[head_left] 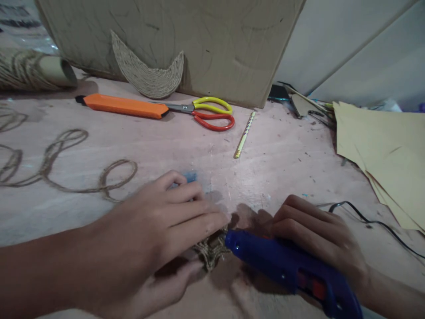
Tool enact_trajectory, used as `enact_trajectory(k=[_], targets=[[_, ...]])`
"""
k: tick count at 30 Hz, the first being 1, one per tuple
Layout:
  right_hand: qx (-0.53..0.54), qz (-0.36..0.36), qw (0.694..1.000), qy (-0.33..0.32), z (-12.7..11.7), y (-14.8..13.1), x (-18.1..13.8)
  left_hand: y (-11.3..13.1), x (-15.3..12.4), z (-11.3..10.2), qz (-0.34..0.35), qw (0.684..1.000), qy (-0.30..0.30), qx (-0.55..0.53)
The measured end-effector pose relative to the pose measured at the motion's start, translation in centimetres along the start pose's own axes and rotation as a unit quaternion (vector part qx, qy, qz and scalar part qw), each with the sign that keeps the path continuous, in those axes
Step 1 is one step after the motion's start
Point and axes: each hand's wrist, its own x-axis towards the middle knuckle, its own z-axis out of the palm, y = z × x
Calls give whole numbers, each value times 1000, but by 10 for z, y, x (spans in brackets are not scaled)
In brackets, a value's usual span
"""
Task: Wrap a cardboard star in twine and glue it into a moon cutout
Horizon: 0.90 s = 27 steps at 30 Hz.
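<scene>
My left hand comes in from the left edge with its back turned up, forearm nearly level, fingers stretched to the right and slightly bent, the thumb tucked lower down on the near side. Between those fingers and that thumb I grip a small twine-wrapped piece, which sits low in the middle of my view, just above the tabletop or on it (I can't tell which, since my own fingers hide most of it). One corner of it juts toward me; its long axis I cannot make out. My right hand reaches in from the lower right, knuckles up and fingers curled over the far side of a blue glue gun, closed around its body. The gun's long axis slants from the lower right up to the left, and its nozzle points left, right at the twine-wrapped piece, so close that they look to be touching. A black cord runs off to the right from behind my knuckles. Beyond my hands lie loose twine to the left, scissors with an orange cutter over their blades, and a pencil slanting away from me.
</scene>
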Motion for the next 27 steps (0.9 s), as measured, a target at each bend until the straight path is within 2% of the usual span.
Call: enact_trajectory(k=[3,9,16,24,27], targets=[[4,16,999,30,2,-1,-2,0,-1,-1,1,1000,-6,25],[-15,-9,1000,-18,-5,2,1,-3,-3,2,-17,999,3,33],[-37,-27,999,-22,-12,-1,8,-3,0,2,-24,999,3,36],[-48,-22,998,-21,-10,-3,12,-4,-2,-1,-21,999,-7,32],[-53,-14,999,0,-9,-4,10,-4,0,-3,-20,999,-6,30]])
